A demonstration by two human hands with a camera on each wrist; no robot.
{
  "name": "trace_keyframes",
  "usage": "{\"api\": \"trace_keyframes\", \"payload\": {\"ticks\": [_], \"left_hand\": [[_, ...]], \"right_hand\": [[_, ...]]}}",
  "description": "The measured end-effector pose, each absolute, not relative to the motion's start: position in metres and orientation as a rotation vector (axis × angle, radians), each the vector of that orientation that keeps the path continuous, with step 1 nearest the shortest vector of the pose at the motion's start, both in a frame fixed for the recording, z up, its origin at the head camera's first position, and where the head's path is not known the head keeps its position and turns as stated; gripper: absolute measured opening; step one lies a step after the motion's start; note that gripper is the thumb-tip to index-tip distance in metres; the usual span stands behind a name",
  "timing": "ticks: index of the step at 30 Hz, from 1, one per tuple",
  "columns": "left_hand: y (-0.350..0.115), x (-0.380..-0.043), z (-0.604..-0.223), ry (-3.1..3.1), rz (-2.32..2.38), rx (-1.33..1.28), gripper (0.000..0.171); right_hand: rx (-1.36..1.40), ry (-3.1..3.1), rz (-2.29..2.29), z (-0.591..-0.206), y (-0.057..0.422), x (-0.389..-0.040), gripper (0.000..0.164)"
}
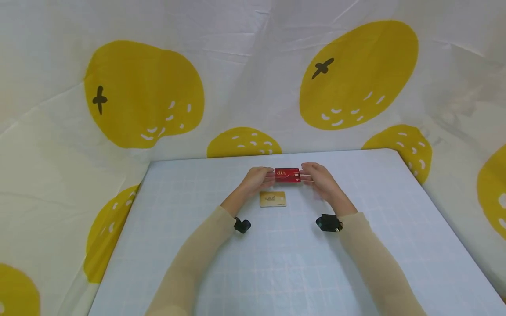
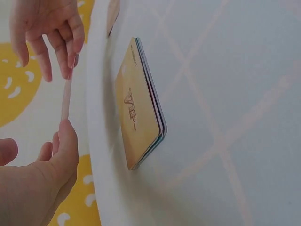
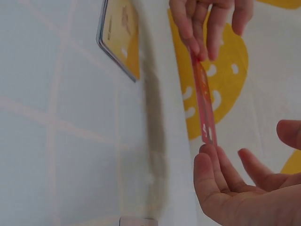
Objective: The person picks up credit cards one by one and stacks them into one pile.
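A red card (image 1: pixel 287 175) with gold VIP lettering is held up between both hands, spanning the gap by its short ends. My left hand (image 1: pixel 255 179) touches its left end with extended fingers; my right hand (image 1: pixel 319 179) touches the right end likewise. Both thumbs stand apart from the card in the wrist views. Seen nearly edge-on, the red card (image 3: pixel 204 101) runs from fingertips to fingertips. Nearer to me, a gold card (image 1: pixel 272 199) lies on the table, topping a small stack whose layered edges show in the left wrist view, where the gold card (image 2: pixel 134 106) is close.
The table (image 1: pixel 253 263) wears a pale blue cloth with faint grid lines. Behind it hangs a white sheet (image 1: pixel 253 87) with large yellow fruit prints. Black wrist cameras (image 1: pixel 329 223) sit near both sleeve cuffs. A small pale object (image 3: pixel 138 221) at the right wrist view's lower edge is unclear.
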State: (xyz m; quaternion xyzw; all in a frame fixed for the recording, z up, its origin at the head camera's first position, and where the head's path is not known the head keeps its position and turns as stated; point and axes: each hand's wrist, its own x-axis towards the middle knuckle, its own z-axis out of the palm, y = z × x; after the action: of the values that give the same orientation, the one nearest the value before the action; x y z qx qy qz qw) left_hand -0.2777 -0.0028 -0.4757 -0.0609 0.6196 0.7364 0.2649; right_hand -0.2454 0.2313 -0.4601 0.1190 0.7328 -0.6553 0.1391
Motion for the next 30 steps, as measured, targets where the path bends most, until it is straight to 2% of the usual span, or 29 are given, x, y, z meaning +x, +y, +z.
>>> {"api": "trace_keyframes", "payload": {"ticks": [18, 30], "left_hand": [[-0.039, -0.235, -0.488, 1.704, 2.040, -0.077, 0.039], [-0.053, -0.220, -0.500, 1.722, 2.041, -0.106, 0.039]], "right_hand": [[0.145, 2.137, -1.927, -0.469, 0.207, -0.209, 0.052], [0.174, 2.071, -1.917, -0.482, 0.196, -0.199, 0.051]]}}
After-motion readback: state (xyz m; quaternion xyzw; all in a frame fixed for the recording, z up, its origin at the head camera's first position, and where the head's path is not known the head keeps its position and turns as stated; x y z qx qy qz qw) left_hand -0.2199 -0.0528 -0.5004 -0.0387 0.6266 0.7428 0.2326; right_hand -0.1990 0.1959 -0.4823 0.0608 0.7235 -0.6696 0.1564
